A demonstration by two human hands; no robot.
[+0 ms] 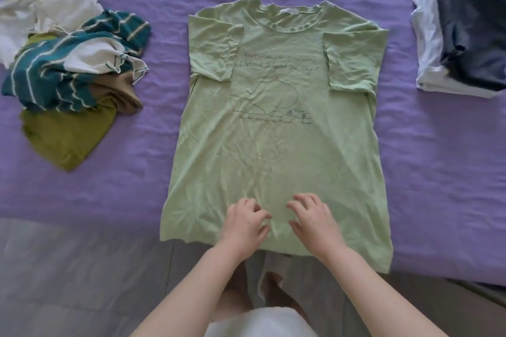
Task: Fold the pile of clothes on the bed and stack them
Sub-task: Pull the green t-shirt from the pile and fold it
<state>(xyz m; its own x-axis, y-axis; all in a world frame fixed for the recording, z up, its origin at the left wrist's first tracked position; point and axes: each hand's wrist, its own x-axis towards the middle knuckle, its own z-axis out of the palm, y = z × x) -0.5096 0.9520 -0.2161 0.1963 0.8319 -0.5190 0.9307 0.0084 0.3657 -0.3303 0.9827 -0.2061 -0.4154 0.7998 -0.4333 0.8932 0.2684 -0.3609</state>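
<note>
Pale green T-shirt [279, 150] lies spread flat, front up, in the middle of the bed [438, 159], which is covered with a purple sheet. Its neckline points away from the person and its hem hangs a little over the near edge. Both short sleeves are folded inward onto the chest. The cloth is creased, and a line drawing with handwritten lettering sits across the chest; the words are too small to read fully.

To the left of the shirt, well apart from it, lies the unfolded pile of clothes [68, 71]: a white garment at the back, a teal one with pale stripes over it, a tan piece and an olive green piece at the near side. To the right, well apart, sits a small stack of folded clothes [462, 44], dark navy on top of white.

The left hand [245, 223] and right hand [315, 220] rest side by side on the shirt just above the hem, fingers loosely bent and spread, fingertips touching the fabric, gripping nothing.
</note>
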